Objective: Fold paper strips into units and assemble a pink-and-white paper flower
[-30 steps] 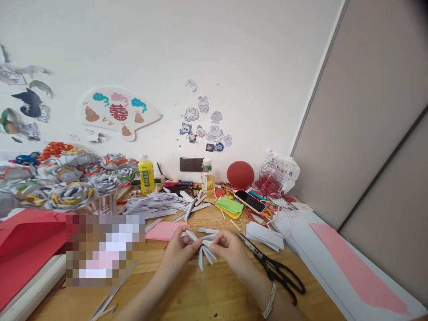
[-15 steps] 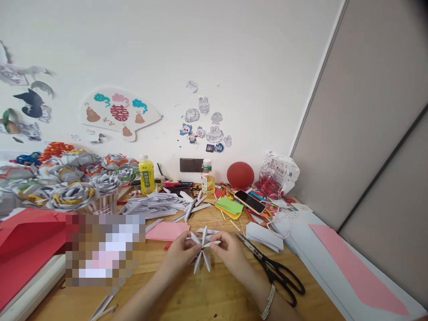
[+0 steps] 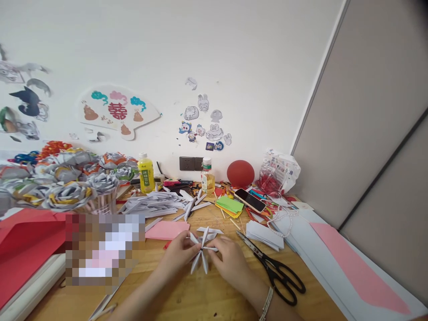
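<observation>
Two forearms (image 3: 149,285) slant inward; left hand (image 3: 182,252) and right hand (image 3: 230,258) pinch one white paper star (image 3: 203,261).

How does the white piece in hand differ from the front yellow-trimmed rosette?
The white piece has narrow, spread points; the rosette, many overlapping layers. The white piece shows no coloured trim; the rosette shows yellow strips. The left hand holds the white piece; the rosette sits untouched. Both look folded from paper.

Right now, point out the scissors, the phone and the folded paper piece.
Scissors (image 3: 262,257), head view: where blades meet handles.
Phone (image 3: 250,200), head view: dark screen.
Folded paper piece (image 3: 204,262), head view: a lower petal.
</observation>
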Motion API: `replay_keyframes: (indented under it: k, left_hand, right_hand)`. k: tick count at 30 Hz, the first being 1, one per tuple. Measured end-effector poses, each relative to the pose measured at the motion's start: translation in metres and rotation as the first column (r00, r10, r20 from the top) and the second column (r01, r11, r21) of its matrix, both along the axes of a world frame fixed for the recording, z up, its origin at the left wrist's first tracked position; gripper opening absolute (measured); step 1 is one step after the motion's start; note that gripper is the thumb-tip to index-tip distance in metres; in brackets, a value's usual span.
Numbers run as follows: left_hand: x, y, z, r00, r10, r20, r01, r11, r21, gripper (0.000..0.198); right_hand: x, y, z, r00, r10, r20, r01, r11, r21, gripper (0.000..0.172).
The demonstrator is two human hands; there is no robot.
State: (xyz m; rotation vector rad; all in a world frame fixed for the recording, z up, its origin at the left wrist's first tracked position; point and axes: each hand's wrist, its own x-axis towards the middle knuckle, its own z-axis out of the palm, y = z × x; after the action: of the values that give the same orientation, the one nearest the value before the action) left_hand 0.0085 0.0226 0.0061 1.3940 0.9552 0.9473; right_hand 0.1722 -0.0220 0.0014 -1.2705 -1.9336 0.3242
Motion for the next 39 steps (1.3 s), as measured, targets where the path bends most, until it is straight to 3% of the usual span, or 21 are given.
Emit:
replay_keyframes:
  k: [2,4,6,8,9,11,14,18,23,28,35,39]
  left_hand:
    - [-0.003,0.0,0.003,0.987,0.006,-0.161,0.021,0.986,0.167,0.029]
    - [-0.007,-0.002,0.007,0.936,0.06,-0.346,0.092,0.91,0.405,0.019]
    - [-0.009,-0.004,0.01,0.873,0.143,-0.467,0.214,0.747,0.629,0.012]
    - [-0.009,-0.006,0.012,0.818,0.223,-0.53,0.329,0.574,0.75,0.014]
    - [-0.009,-0.007,0.012,0.784,0.264,-0.562,0.378,0.515,0.769,0.015]
    - [-0.008,-0.008,0.011,0.704,0.346,-0.621,0.452,0.457,0.766,0.016]
    - [-0.006,-0.01,0.008,0.628,0.41,-0.662,0.513,0.421,0.748,0.016]
    - [-0.004,-0.007,-0.002,0.638,0.445,-0.628,0.531,0.337,0.778,0.017]
    - [-0.004,-0.003,-0.007,0.63,0.451,-0.633,0.549,0.318,0.773,0.014]
    - [-0.004,-0.006,0.001,0.629,0.468,-0.621,0.557,0.285,0.78,0.012]
    - [-0.008,-0.012,0.018,0.573,0.638,-0.515,0.506,0.219,0.834,0.019]
    - [-0.012,-0.012,0.023,0.574,0.671,-0.469,0.466,0.203,0.861,0.025]
  right_hand:
    - [0.002,0.0,0.003,1.0,-0.023,-0.02,0.023,1.0,-0.012,0.019]
    - [0.004,0.001,0.004,0.998,-0.036,-0.054,0.034,0.999,-0.025,0.018]
    - [0.004,0.003,0.004,0.995,-0.044,-0.085,0.041,0.999,-0.035,0.018]
    - [0.004,0.003,0.004,0.994,-0.044,-0.095,0.041,0.998,-0.038,0.018]
    - [0.003,0.003,0.004,0.995,-0.035,-0.088,0.033,0.999,-0.032,0.018]
    - [0.003,0.003,0.005,0.999,0.001,-0.037,-0.001,1.0,0.001,0.017]
    - [0.004,0.002,0.008,0.988,0.027,0.152,-0.04,0.996,0.083,0.013]
    - [0.008,0.005,0.009,0.913,-0.037,0.406,-0.052,0.977,0.207,0.009]
    - [0.01,0.007,0.004,0.836,-0.07,0.544,-0.128,0.939,0.318,0.014]
    - [0.012,0.006,0.005,0.835,-0.06,0.547,-0.16,0.925,0.346,0.018]
    - [0.008,0.009,0.002,0.891,-0.104,0.442,-0.109,0.896,0.431,0.02]
    - [0.005,0.008,0.004,0.919,-0.08,0.387,-0.104,0.896,0.432,0.022]
